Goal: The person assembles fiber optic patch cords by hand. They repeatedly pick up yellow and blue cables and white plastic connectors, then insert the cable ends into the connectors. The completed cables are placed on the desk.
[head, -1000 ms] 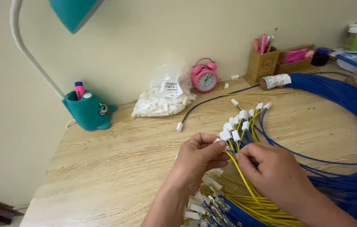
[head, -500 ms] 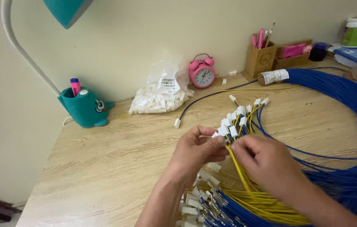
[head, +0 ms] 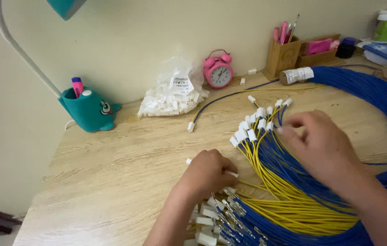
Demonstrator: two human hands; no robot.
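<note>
Centrally, a large bundle of thin wires (head: pixel 293 200) lies on the pale wood-grain table (head: pixel 111 182): yellow strands and blue strands run side by side, curving from the lower middle of the view up toward the middle, where they fan out into a cluster of small white plastic connectors (head: pixel 252 127). Nearer the lower edge, the opposite ends of the wires show bare metal terminals (head: pixel 230 214) mixed with more white housings. A thick coil of blue wire (head: pixel 375 95) sweeps round the right side of the table, bound at its top with a paper-labelled wrap. The left hand (head: pixel 207 175) rests knuckles-up on the table at the lower wire ends, its grip curled closed around a small white piece that protrudes beside the fingers. The right hand (head: pixel 323 150) lies over the yellow and blue strands just right of the connector cluster, fingertips bent down onto the wires; whether its grip is pinched on a strand cannot be told. Behind stand a clear bag of white connectors (head: pixel 173 93), a pink alarm clock (head: pixel 218 70), a teal lamp base (head: pixel 88 109) and a wooden pen holder (head: pixel 284 54).
</note>
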